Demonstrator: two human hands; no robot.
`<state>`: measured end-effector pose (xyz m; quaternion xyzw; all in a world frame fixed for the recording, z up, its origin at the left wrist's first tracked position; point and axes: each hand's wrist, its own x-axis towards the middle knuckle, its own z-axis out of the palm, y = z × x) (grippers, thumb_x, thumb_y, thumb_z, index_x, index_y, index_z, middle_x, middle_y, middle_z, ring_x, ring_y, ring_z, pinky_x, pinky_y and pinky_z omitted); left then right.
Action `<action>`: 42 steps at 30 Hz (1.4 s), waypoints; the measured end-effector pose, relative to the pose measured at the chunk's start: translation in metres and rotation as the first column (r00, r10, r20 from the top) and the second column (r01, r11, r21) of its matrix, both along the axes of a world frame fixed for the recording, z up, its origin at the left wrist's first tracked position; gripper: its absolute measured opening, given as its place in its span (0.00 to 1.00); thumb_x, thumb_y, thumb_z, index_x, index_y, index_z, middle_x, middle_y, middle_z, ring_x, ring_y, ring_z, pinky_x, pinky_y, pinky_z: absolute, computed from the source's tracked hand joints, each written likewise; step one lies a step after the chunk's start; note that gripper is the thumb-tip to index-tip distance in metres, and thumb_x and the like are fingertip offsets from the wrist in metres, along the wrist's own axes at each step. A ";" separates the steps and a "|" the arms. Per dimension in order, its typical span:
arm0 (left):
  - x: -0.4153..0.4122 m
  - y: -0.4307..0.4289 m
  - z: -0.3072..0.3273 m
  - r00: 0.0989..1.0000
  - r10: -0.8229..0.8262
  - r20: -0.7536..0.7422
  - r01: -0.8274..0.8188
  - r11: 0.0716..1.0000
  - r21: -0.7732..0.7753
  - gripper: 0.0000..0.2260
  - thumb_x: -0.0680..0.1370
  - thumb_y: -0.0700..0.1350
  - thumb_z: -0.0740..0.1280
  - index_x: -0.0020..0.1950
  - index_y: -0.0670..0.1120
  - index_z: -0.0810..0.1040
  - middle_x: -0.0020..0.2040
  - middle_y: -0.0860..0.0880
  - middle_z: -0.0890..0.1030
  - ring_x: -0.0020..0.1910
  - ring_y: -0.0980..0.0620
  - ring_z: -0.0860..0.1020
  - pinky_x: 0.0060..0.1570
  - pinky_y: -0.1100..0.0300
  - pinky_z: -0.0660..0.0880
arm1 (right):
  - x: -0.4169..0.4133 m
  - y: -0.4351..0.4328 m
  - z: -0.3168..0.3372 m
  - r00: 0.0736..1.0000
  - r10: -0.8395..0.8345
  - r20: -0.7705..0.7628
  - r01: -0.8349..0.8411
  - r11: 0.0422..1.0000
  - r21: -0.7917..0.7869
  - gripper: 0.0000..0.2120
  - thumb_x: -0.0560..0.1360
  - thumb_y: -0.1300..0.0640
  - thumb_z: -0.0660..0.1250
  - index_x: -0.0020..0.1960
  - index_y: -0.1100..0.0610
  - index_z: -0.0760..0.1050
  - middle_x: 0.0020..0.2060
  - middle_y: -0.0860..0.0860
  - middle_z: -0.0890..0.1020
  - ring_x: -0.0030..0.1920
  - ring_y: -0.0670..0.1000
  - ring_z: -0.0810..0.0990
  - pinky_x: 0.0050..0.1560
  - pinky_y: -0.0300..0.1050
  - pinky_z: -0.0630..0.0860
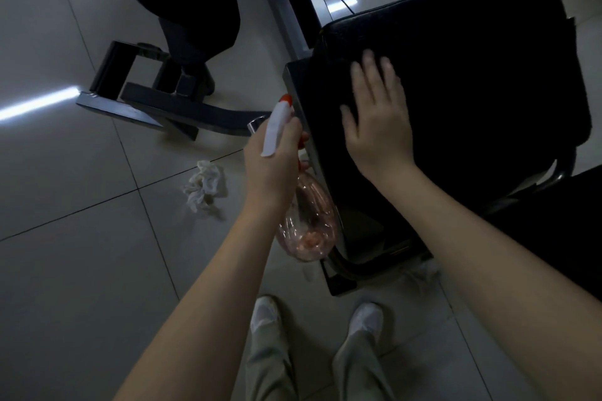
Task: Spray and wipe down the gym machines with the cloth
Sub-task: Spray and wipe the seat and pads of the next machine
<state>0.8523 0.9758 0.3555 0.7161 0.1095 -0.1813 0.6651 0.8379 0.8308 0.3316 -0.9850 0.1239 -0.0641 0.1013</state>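
My left hand (272, 159) grips the neck of a clear pinkish spray bottle (306, 221) with a white trigger head and an orange nozzle, held beside the left edge of a black padded machine seat (472, 81). Flat on that seat lies my right hand (379, 114), fingers spread and slightly blurred. If a cloth is under it, the dark pad hides it. A crumpled white cloth (203, 185) lies on the tiled floor to the left of the bottle.
A dark metal machine base (156, 104) with a post and another black pad stands at the upper left. The seat's frame (338, 273) reaches down near my white shoes (365, 319). Light grey floor tiles (81, 254) spread to the left.
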 end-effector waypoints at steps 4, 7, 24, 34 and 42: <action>-0.003 0.006 -0.003 0.996 0.050 -0.078 -0.054 0.997 -0.051 0.06 0.79 0.44 0.61 0.45 0.46 0.77 0.43 0.45 0.79 0.41 0.53 0.79 0.39 0.55 0.77 | 0.043 0.003 0.010 0.983 0.087 -0.162 -0.111 0.983 -0.147 0.28 0.80 0.52 0.51 0.77 0.60 0.48 0.77 0.57 0.51 0.76 0.59 0.47 0.74 0.53 0.47; -0.004 0.011 -0.006 0.994 0.074 -0.080 -0.079 0.996 -0.051 0.08 0.76 0.48 0.62 0.48 0.47 0.78 0.43 0.45 0.80 0.43 0.52 0.80 0.38 0.58 0.78 | 0.069 0.006 0.017 0.968 0.121 -0.220 -0.174 0.954 -0.245 0.29 0.80 0.54 0.54 0.77 0.60 0.48 0.77 0.57 0.49 0.76 0.60 0.46 0.74 0.53 0.44; -0.015 0.008 -0.002 0.991 0.124 0.047 -0.122 0.992 -0.038 0.14 0.75 0.47 0.62 0.45 0.35 0.74 0.43 0.31 0.76 0.40 0.45 0.75 0.36 0.47 0.74 | 0.042 0.038 0.001 0.806 0.088 -0.585 -0.537 0.523 -0.661 0.37 0.79 0.42 0.52 0.75 0.67 0.45 0.76 0.63 0.49 0.76 0.60 0.47 0.74 0.55 0.43; -0.015 0.006 -0.006 0.984 0.082 0.156 -0.086 0.996 0.019 0.15 0.74 0.46 0.61 0.45 0.33 0.74 0.42 0.32 0.77 0.42 0.36 0.76 0.39 0.36 0.76 | 0.059 0.044 -0.005 0.845 0.066 -0.531 -0.472 0.559 -0.682 0.36 0.80 0.42 0.47 0.75 0.69 0.45 0.75 0.64 0.49 0.76 0.60 0.46 0.74 0.53 0.44; -0.023 0.007 -0.001 0.980 0.045 0.195 -0.056 0.997 0.054 0.11 0.76 0.48 0.59 0.42 0.41 0.74 0.41 0.35 0.77 0.42 0.37 0.77 0.39 0.36 0.75 | -0.018 0.040 0.000 0.854 0.121 -0.507 -0.427 0.719 -0.548 0.32 0.80 0.50 0.50 0.75 0.66 0.42 0.76 0.60 0.44 0.76 0.56 0.44 0.72 0.48 0.36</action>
